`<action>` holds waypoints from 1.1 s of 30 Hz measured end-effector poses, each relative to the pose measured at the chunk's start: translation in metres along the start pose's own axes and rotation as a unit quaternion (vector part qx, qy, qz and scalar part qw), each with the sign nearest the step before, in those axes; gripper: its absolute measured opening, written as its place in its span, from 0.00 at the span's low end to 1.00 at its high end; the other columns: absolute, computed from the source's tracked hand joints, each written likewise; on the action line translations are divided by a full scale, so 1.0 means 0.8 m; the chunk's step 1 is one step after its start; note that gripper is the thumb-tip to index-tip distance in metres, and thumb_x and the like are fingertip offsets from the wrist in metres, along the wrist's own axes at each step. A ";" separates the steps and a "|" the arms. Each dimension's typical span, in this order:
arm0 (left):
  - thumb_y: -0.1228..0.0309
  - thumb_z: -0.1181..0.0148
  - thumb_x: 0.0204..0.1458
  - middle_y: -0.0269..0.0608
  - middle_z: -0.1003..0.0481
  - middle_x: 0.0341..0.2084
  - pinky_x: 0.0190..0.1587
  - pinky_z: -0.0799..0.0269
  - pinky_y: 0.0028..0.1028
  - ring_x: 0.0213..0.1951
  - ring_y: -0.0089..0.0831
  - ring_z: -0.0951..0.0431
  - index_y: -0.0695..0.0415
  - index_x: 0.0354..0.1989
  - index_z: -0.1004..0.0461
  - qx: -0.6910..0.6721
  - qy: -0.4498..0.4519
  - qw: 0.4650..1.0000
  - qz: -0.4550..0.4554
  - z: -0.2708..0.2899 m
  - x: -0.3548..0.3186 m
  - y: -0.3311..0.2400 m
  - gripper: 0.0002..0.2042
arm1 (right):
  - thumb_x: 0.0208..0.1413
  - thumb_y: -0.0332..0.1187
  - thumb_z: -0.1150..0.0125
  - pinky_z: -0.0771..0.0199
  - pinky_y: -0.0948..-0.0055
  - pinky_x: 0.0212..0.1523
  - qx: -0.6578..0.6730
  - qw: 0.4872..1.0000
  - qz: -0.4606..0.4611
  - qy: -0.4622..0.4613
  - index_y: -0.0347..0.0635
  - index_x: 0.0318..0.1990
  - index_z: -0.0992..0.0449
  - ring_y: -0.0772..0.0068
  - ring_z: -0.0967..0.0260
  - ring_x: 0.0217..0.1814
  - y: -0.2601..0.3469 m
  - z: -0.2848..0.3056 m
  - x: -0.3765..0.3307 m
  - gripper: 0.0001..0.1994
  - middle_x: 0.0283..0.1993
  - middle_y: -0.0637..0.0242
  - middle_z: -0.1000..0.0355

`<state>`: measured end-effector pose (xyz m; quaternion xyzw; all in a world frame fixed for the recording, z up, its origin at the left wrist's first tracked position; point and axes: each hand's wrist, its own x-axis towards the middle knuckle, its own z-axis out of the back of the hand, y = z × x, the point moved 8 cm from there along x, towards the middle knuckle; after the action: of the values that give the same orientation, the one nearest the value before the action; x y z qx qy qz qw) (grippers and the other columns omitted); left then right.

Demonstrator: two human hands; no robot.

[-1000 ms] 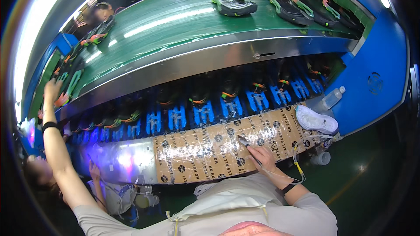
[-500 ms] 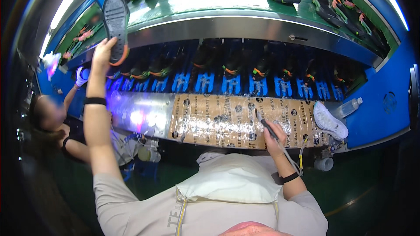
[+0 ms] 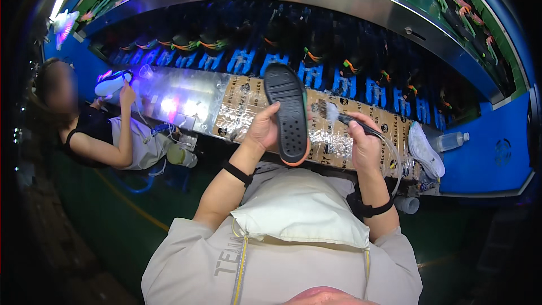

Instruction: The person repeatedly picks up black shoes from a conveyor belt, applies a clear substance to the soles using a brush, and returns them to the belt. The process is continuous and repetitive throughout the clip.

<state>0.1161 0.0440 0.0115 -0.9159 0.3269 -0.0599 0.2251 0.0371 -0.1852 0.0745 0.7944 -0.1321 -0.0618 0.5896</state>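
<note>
My left hand (image 3: pixel 262 127) is closed on the edge of a black shoe sole (image 3: pixel 287 93). The sole stands tilted over the worktable, its grooved and holed face toward me and an orange rim at its lower end. In my right hand (image 3: pixel 366 141) is a brush (image 3: pixel 332 112) with pale bristles, and a clear tube trails from its handle down along my forearm. The bristles point toward the sole's right side, a small gap apart. The left hand's fingers behind the sole are mostly hidden.
Printed brown sheeting covers the worktable (image 3: pixel 237 101). A white sole-shaped piece (image 3: pixel 424 151) and a clear bottle (image 3: pixel 453 140) lie at its right end. Behind it, blue racks (image 3: pixel 310 78) hold dark shoes below a conveyor's metal edge (image 3: pixel 350 8). A co-worker (image 3: pixel 99 135) at left handles a white sole (image 3: pixel 113 83).
My left hand has brought the sole down from the conveyor at upper left to in front of me. My right hand has lifted the brush slightly toward it. The view has shifted.
</note>
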 end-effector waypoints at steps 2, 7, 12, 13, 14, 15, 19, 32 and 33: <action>0.46 0.50 0.71 0.61 0.35 0.73 0.77 0.39 0.57 0.72 0.59 0.32 0.65 0.77 0.42 -0.070 0.024 0.997 -0.007 -0.018 0.004 0.016 0.38 | 0.64 0.26 0.32 0.29 0.80 0.43 -0.034 0.999 -0.006 0.023 0.34 0.53 0.17 0.83 0.29 0.40 0.002 -0.022 0.003 0.12 0.43 0.70 0.20; 0.33 0.71 0.72 0.55 0.35 0.74 0.79 0.43 0.51 0.75 0.51 0.34 0.59 0.79 0.42 -0.057 -0.048 0.997 0.009 -0.018 0.006 0.039 0.43 | 0.65 0.27 0.32 0.27 0.80 0.44 -0.088 0.995 -0.010 0.038 0.34 0.54 0.16 0.83 0.27 0.41 0.012 -0.059 0.013 0.12 0.42 0.71 0.19; 0.39 0.73 0.76 0.50 0.33 0.73 0.78 0.39 0.47 0.73 0.45 0.32 0.57 0.78 0.40 -0.030 -0.060 0.998 0.002 -0.027 0.005 0.048 0.38 | 0.64 0.27 0.31 0.27 0.80 0.44 -0.111 0.993 0.028 0.031 0.36 0.52 0.14 0.85 0.28 0.40 0.013 -0.070 0.023 0.11 0.40 0.72 0.19; 0.40 0.74 0.76 0.49 0.32 0.73 0.77 0.38 0.46 0.73 0.44 0.32 0.56 0.78 0.39 -0.026 -0.054 0.998 0.000 -0.028 0.005 0.049 0.37 | 0.63 0.27 0.31 0.27 0.80 0.44 -0.115 0.993 0.032 0.026 0.36 0.51 0.14 0.85 0.28 0.40 0.014 -0.072 0.023 0.11 0.39 0.73 0.19; 0.40 0.74 0.76 0.49 0.32 0.73 0.77 0.38 0.46 0.73 0.44 0.32 0.56 0.78 0.39 -0.021 -0.055 0.998 -0.007 -0.029 0.006 0.049 0.36 | 0.63 0.27 0.31 0.27 0.80 0.43 -0.118 0.992 0.036 0.022 0.35 0.51 0.14 0.85 0.28 0.40 0.016 -0.072 0.024 0.11 0.39 0.73 0.19; 0.40 0.73 0.77 0.49 0.32 0.73 0.77 0.38 0.46 0.73 0.44 0.32 0.56 0.78 0.39 -0.017 -0.057 0.998 -0.012 -0.032 0.006 0.050 0.36 | 0.63 0.27 0.31 0.28 0.81 0.43 -0.127 0.991 0.034 0.022 0.36 0.50 0.14 0.85 0.29 0.39 0.017 -0.073 0.024 0.11 0.39 0.73 0.19; 0.41 0.73 0.77 0.48 0.32 0.73 0.78 0.38 0.46 0.73 0.43 0.32 0.56 0.78 0.39 -0.023 -0.049 0.999 -0.006 -0.036 0.005 0.050 0.36 | 0.63 0.27 0.31 0.29 0.81 0.41 -0.126 0.991 0.047 0.021 0.37 0.50 0.14 0.86 0.29 0.38 0.016 -0.075 0.025 0.10 0.38 0.74 0.20; 0.41 0.75 0.77 0.47 0.32 0.73 0.78 0.38 0.45 0.73 0.42 0.32 0.55 0.77 0.38 -0.007 -0.070 0.997 -0.010 -0.033 0.007 0.056 0.36 | 0.63 0.27 0.31 0.23 0.76 0.45 -0.200 0.974 0.108 0.013 0.36 0.50 0.14 0.81 0.23 0.42 0.031 -0.096 0.027 0.10 0.41 0.67 0.17; 0.41 0.75 0.77 0.46 0.31 0.72 0.78 0.38 0.45 0.73 0.42 0.31 0.55 0.77 0.38 0.021 -0.070 0.997 -0.025 -0.033 0.010 0.054 0.36 | 0.62 0.27 0.31 0.22 0.73 0.46 -0.205 0.969 0.137 0.019 0.37 0.50 0.14 0.76 0.21 0.43 0.030 -0.100 0.025 0.10 0.42 0.63 0.16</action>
<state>0.0905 -0.0002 0.0149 -0.9210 0.2858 -0.0087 0.2648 0.0729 -0.1238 0.1225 0.6322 -0.2125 0.0089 0.7450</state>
